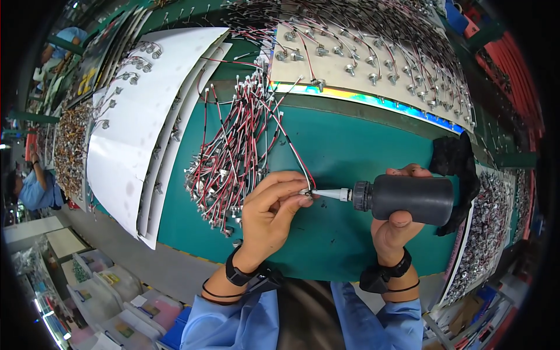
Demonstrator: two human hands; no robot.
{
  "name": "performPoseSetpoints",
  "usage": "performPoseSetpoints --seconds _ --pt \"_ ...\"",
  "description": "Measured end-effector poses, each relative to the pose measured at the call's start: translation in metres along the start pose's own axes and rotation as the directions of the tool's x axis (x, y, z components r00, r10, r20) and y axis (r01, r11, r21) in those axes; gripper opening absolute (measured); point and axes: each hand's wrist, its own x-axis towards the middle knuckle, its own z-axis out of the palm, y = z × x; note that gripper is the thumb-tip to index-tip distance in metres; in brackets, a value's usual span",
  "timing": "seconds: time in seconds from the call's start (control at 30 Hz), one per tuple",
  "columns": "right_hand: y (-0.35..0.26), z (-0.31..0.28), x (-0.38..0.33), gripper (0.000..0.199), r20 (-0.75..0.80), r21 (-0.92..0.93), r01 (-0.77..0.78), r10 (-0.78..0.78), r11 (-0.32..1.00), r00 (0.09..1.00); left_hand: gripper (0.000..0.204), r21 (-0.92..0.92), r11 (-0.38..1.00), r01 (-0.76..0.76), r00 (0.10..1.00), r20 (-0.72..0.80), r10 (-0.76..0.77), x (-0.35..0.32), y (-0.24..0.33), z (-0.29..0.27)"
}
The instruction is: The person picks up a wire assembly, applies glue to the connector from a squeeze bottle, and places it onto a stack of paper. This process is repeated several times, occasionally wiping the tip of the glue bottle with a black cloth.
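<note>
My left hand pinches the small connector end of a red, black and white wire over the green table. My right hand grips a black squeeze bottle lying sideways. Its white nozzle points left and touches the connector held in my left fingers. The wire runs up from my left hand into a pile of similar wires on the table.
White sheets carrying metal parts overlap at the left. A cardboard board with wired metal parts lies at the back. A black cloth sits at the right, beside a tray of small parts. Plastic bins stand lower left. Another person works far left.
</note>
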Motion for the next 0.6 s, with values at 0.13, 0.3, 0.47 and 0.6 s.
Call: performPoseSetpoints --seconds 0.13,0.3,0.47,0.6 --pt "-0.0013 -0.0005 0.0008 0.078 -0.009 0.009 -0.01 0.01 1.0 1.0 0.017 -0.007 1.0 -0.018 1.0 0.014 0.018 0.0005 0.0001 -0.0004" --pt "-0.0019 0.0007 0.001 0.078 -0.013 0.007 -0.015 0.015 1.0 1.0 0.016 0.007 1.0 -0.009 1.0 0.022 0.009 0.0006 0.0012 -0.0006" --pt "-0.0006 -0.0005 0.0017 0.077 0.005 0.011 -0.009 0.009 1.0 1.0 0.015 -0.013 1.0 -0.007 1.0 0.016 0.007 0.0009 0.0009 -0.0001" --pt "-0.0006 -0.0006 0.0018 0.076 -0.002 0.013 0.003 -0.003 1.0 1.0 0.016 -0.014 1.0 0.0 1.0 0.006 0.0 0.0006 0.0005 -0.0003"
